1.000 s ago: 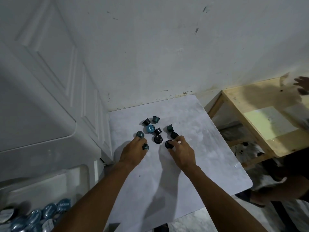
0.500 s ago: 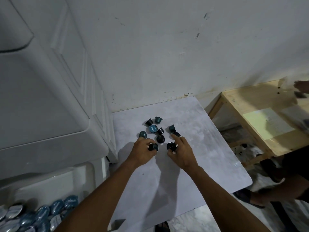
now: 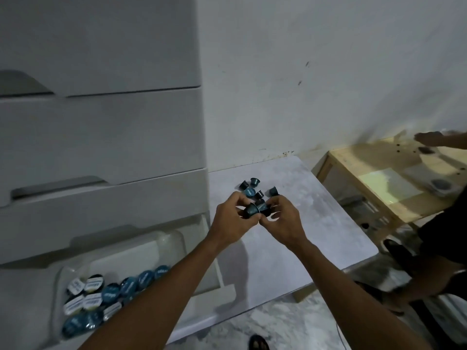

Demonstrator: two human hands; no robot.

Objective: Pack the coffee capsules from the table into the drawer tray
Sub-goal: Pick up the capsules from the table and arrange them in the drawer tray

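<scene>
Now left hand [image 3: 233, 219]: was lifted from table [image 3: 316, 223], capsule [image 3: 252, 210] gripped in curled fingers.
Right hand [image 3: 281, 221]: likewise lifted, second capsule [image 3: 267, 211] pinched.
Loose capsules [image 3: 254, 182]: left behind.

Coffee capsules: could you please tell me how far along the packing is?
Done: many packed capsules lie in the drawer tray. In hand: left hand and right hand together grip a few capsules above the table. Left: several loose capsules sit on it.
</scene>
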